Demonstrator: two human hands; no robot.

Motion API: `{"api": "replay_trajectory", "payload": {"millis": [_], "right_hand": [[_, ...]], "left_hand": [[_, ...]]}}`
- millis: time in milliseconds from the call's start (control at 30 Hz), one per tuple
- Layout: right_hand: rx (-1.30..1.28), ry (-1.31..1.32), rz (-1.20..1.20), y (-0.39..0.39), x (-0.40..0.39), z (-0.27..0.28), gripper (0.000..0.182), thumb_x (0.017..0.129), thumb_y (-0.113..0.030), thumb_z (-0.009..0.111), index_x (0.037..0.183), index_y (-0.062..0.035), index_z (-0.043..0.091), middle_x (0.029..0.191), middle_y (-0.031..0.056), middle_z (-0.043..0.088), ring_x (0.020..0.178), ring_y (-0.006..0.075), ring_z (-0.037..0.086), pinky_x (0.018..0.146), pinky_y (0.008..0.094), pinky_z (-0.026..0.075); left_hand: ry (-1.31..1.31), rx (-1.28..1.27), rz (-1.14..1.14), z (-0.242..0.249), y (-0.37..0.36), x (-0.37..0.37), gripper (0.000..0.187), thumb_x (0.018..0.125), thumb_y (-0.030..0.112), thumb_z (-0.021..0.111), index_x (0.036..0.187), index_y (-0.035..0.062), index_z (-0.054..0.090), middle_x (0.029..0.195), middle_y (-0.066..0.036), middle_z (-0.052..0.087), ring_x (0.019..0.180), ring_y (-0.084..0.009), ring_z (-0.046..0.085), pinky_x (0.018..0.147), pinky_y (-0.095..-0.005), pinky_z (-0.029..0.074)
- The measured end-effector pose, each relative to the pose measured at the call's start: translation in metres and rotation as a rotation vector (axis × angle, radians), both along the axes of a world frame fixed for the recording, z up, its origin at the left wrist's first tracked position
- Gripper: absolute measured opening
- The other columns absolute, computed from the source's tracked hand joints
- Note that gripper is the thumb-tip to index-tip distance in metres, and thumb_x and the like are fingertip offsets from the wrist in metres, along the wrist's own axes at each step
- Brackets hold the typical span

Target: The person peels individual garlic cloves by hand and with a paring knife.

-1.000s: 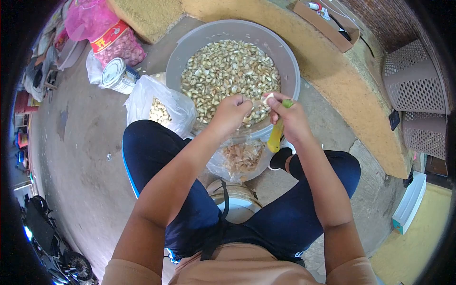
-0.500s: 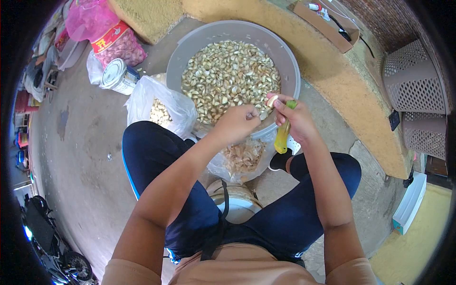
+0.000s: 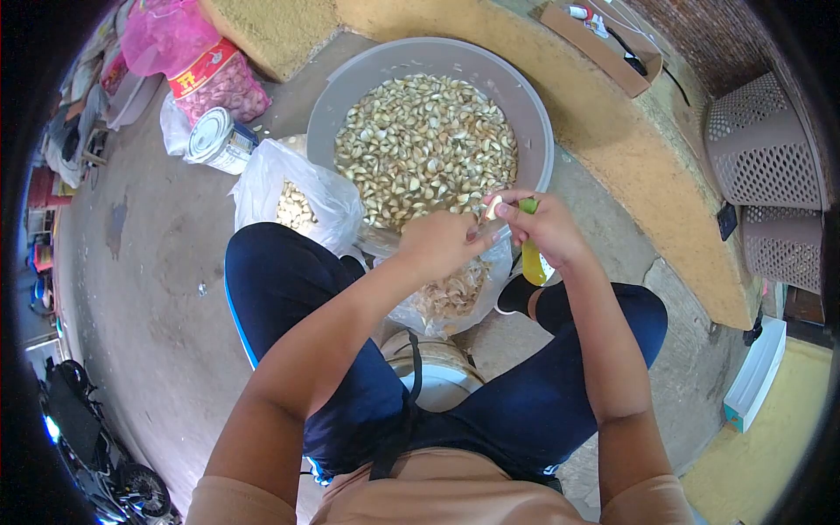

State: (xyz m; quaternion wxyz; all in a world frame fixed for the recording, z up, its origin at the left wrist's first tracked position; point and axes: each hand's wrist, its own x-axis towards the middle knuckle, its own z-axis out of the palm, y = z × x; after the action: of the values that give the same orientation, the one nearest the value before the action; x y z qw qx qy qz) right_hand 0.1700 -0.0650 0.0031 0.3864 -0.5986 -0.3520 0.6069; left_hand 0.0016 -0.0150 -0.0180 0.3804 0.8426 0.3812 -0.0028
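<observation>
Right hand (image 3: 544,229) is closed around a yellow-green plastic-handled knife (image 3: 531,254), handle pointing down past the wrist, and pinches a small pale garlic clove (image 3: 493,207) at the fingertips. Left hand (image 3: 444,243) is curled, fingers meeting the right hand at the clove; can't tell whether it grips the clove itself. Both hands sit over the near rim of a large round grey plastic basin (image 3: 350,83) full of garlic cloves (image 3: 424,144). Directly under the hands: a clear plastic bag of papery peels (image 3: 451,293). Left of basin: a white plastic bag holding more cloves (image 3: 293,197), a silver tin can on its side (image 3: 219,138), a red mesh sack of garlic (image 3: 219,83). Person sits with dark blue trousers (image 3: 280,280), knees either side of the peel bag.
</observation>
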Motion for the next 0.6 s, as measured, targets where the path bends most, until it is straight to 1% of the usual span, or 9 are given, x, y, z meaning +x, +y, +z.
{"api": "replay_trajectory", "payload": {"millis": [67,167,267,367,467,567,600], "right_hand": [[-0.022,-0.019,0.032,-0.001,-0.001,0.003,0.022,0.082,-0.018,0.059,0.099,-0.0046,0.062,0.074,0.0007,0.061,0.047,0.0045,0.04,0.045,0.0198,0.036],[-0.03,-0.073,0.068,-0.003,-0.001,-0.005,0.021,0.082,-0.018,0.058,0.097,-0.0039,0.062,0.074,0.0007,0.06,0.046,0.0045,0.04,0.043,0.0205,0.037],[0.006,-0.057,0.019,-0.003,-0.004,-0.013,0.022,0.082,-0.019,0.059,0.097,-0.0033,0.062,0.068,0.0009,0.059,0.046,0.0039,0.041,0.042,0.021,0.036],[-0.021,-0.307,-0.001,-0.002,0.002,-0.029,0.025,0.079,-0.02,0.061,0.096,-0.0012,0.061,0.064,0.0056,0.061,0.05,0.0107,0.052,0.046,0.0261,0.042],[0.074,-0.61,-0.076,0.001,0.028,-0.073,0.031,0.073,-0.023,0.063,0.093,0.0006,0.061,0.064,0.0131,0.062,0.063,0.0242,0.062,0.058,0.0343,0.048],[-0.156,-1.109,0.245,0.002,0.031,-0.079,0.032,0.069,-0.024,0.063,0.089,0.0013,0.062,0.074,0.0193,0.062,0.078,0.0338,0.061,0.072,0.0393,0.047],[-0.142,-1.123,0.268,-0.001,0.029,-0.088,0.031,0.068,-0.024,0.062,0.087,0.0013,0.062,0.077,0.02,0.062,0.079,0.0342,0.061,0.073,0.0397,0.047]], "left_hand": [[0.006,0.137,0.0,0.002,-0.002,0.0,0.039,0.084,0.041,0.045,0.08,0.005,0.059,0.067,-0.015,0.059,0.065,-0.0333,0.058,0.06,-0.042,0.045],[-0.005,0.158,-0.077,-0.007,-0.001,-0.001,0.036,0.085,0.038,0.043,0.08,0.0052,0.056,0.069,-0.015,0.06,0.067,-0.0332,0.059,0.062,-0.0431,0.046],[0.039,0.14,-0.093,-0.006,-0.003,-0.001,0.035,0.085,0.038,0.043,0.082,0.006,0.058,0.071,-0.015,0.06,0.07,-0.0327,0.059,0.063,-0.0434,0.046],[0.122,0.101,-0.159,-0.02,-0.006,-0.005,0.035,0.086,0.036,0.042,0.085,0.0051,0.058,0.074,-0.016,0.06,0.073,-0.0324,0.059,0.065,-0.0438,0.046],[0.248,-0.016,-0.274,-0.025,-0.01,-0.008,0.032,0.083,0.035,0.047,0.089,0.0056,0.059,0.075,-0.017,0.061,0.075,-0.0329,0.059,0.066,-0.0441,0.046],[0.301,0.007,-0.406,-0.038,-0.022,-0.012,0.031,0.078,0.035,0.053,0.09,0.0064,0.06,0.077,-0.017,0.061,0.076,-0.0332,0.06,0.066,-0.0441,0.046],[0.304,0.015,-0.393,-0.04,-0.026,-0.014,0.032,0.077,0.035,0.055,0.091,0.0068,0.06,0.078,-0.016,0.062,0.076,-0.0333,0.06,0.066,-0.044,0.047]]}}
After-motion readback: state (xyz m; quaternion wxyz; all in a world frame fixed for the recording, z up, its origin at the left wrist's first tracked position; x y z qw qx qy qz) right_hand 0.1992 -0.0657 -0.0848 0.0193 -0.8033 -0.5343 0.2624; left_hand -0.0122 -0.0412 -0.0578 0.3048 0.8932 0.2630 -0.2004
